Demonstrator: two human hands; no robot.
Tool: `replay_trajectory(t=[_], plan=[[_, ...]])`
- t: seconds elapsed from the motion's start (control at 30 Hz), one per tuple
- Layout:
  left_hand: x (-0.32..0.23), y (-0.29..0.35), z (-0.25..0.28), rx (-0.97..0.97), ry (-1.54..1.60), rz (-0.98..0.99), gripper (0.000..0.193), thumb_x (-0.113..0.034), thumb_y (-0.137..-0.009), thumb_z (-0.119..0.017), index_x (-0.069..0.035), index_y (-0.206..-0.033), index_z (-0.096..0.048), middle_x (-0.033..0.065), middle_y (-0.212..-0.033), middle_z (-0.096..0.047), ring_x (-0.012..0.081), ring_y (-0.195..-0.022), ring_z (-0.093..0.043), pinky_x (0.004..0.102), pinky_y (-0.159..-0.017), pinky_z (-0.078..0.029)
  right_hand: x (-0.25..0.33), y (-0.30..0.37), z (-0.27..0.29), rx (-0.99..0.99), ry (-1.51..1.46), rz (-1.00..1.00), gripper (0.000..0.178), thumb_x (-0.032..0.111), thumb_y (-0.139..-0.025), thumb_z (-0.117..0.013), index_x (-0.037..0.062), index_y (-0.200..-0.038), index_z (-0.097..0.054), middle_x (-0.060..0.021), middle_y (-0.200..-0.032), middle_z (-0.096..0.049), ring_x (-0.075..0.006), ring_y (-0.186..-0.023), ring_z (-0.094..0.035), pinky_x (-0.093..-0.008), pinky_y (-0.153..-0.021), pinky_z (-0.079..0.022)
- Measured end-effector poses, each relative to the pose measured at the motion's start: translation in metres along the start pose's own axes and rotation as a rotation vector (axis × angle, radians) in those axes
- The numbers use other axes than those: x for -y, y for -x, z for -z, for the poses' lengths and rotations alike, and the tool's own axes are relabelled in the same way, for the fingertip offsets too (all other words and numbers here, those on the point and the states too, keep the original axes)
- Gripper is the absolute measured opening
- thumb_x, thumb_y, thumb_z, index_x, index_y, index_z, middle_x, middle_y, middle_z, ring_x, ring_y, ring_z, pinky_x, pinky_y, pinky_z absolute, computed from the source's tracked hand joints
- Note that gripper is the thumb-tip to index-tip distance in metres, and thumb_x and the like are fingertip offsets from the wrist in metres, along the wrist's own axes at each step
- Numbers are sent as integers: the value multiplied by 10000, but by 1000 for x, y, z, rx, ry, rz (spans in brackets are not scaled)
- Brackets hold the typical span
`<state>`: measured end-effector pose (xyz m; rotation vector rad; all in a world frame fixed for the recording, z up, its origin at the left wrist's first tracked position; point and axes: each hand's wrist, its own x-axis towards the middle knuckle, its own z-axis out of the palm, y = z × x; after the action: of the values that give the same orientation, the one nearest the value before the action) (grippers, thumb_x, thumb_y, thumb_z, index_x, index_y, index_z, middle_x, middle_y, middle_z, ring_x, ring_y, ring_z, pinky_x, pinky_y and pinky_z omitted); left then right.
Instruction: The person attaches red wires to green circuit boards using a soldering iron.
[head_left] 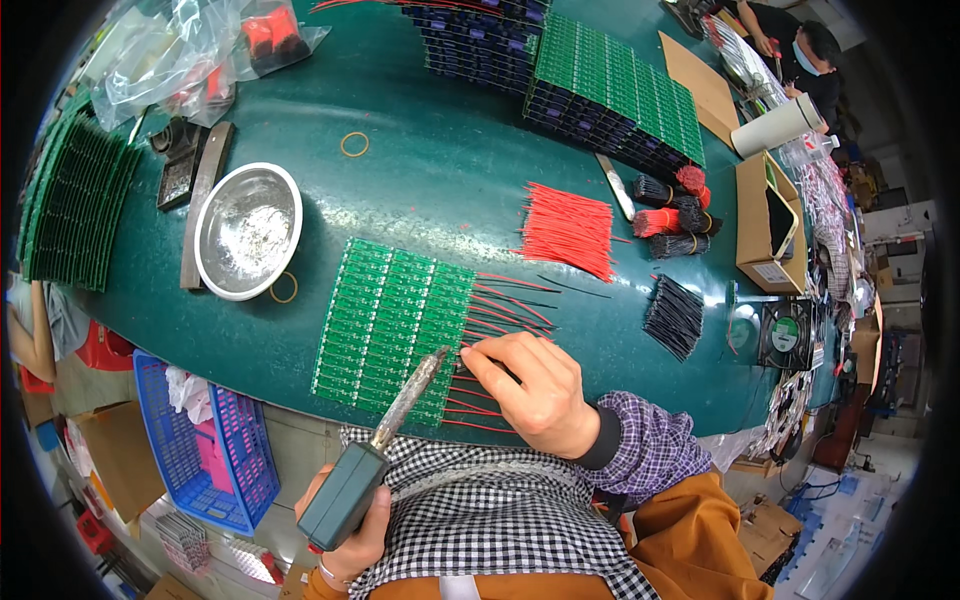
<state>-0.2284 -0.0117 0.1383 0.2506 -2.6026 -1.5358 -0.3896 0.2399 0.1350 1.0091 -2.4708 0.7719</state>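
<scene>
A green panel of small circuit boards (390, 330) lies on the table before me. Red and black wires (512, 300) stick out from its right edge. My left hand (368, 535) is wrapped round the dark green handle of a soldering iron (345, 495). The iron's metal barrel slants up over the panel, its tip close to the right edge. There my right hand (540, 392) pinches a thin wire, mostly hidden by the fingers, against the boards. Beyond the panel lie a pile of red wires (568, 230) and, farther right, a pile of black wires (674, 317).
A white-rimmed metal bowl (248, 230) stands left of the panel, beside a metal bar (205, 205). Stacked circuit panels (620, 90) rise at the back; more stand far left (75, 210). A cardboard box (770, 225) and small fan (785, 335) are right. Another person (805, 60) sits far right.
</scene>
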Motion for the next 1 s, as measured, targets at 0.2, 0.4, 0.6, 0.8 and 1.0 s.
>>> replay_trajectory(t=[0.2,0.4,0.6,0.8,1.0], plan=[[0,1,1,-9,25,21,226,-101,-818,-809,29,-986,-734,157,-840,-658,299,-662,-640,387,-578,-490,3,-1,2,5,-8,-25,304,44,-736,-738,-18,-1033,-757,-103,-971,-732,-245,-836,-723,-339,-668,-569],[3,8,3,5,36,74,234,-96,-812,-820,33,-990,-738,158,-854,-674,294,-680,-659,385,-592,-506,2,-1,1,-64,-26,26,330,52,-722,-739,-15,-1043,-769,-105,-978,-744,-254,-850,-727,-348,-685,-579],[2,10,4,15,2,81,242,-82,-793,-833,32,-988,-745,160,-874,-693,304,-693,-675,389,-614,-527,3,1,1,-14,-36,16,340,59,-721,-739,-17,-1050,-774,-102,-981,-746,-247,-846,-723,-340,-683,-582],[3,12,2,22,3,74,259,-73,-777,-838,34,-997,-752,170,-907,-707,329,-730,-703,406,-651,-558,3,2,-1,-8,-30,17,338,58,-720,-738,-18,-1047,-770,-100,-983,-741,-244,-839,-718,-333,-680,-582],[1,9,3,39,-16,76,261,-77,-774,-843,32,-993,-752,173,-920,-709,335,-742,-710,413,-663,-563,4,1,0,-3,-23,15,336,58,-717,-734,-17,-1043,-769,-94,-982,-736,-237,-843,-717,-330,-676,-576]])
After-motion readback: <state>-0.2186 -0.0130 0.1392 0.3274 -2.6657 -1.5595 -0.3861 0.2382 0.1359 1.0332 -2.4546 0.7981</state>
